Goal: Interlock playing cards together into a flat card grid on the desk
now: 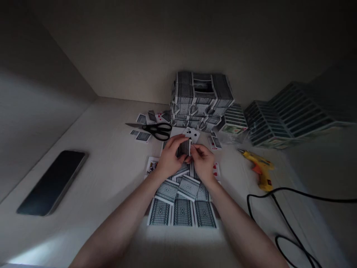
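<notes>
Both hands meet over a spread of patterned playing cards (182, 206) lying face down on the pale table (111, 175). My left hand (170, 156) and my right hand (203, 160) are closed together on a folded playing card (184, 148), gripping it from either side. Just beyond the fingers lies a face-up card with black clubs (192, 134). Behind it rises a box-like structure built of cards (201, 100).
Black scissors (154, 129) lie at the back left among loose cards. A dark phone (52, 181) rests at the far left. A yellow glue gun (260, 169) with a black cord (281, 219) lies at the right. Stepped card structures (279, 119) stand at the back right.
</notes>
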{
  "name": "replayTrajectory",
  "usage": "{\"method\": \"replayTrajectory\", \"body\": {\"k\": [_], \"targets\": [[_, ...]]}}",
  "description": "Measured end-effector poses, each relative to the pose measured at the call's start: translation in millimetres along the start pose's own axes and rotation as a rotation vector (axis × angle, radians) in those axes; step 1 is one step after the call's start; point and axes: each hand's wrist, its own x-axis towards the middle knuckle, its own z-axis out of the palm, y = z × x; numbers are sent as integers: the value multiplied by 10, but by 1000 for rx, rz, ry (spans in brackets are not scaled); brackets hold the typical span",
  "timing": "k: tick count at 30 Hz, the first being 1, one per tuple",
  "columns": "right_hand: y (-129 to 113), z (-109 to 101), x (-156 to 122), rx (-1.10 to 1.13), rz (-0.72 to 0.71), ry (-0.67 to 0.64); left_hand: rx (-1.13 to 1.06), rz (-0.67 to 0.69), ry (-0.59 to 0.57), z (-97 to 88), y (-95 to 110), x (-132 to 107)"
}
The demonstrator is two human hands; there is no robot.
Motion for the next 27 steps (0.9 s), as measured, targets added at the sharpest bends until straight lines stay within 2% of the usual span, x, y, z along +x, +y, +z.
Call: {"method": "replayTrajectory", "body": {"k": [8,12,18,24,27], "targets": [[-1,-17,-11,74,-14,-38,57,-57,68,8,-26,4],[43,-26,-31,21,-62,-91,72,-42,135,11,-32,-1],[114,-40,-28,-161,-159,-80,140,-35,170,2,-30,-13],[66,-21,39,-66,-36,-82,264,-28,137,-21,33,3],[34,-21,64,-1,-10,-86,186,-44,84,-18,20,9]]}}
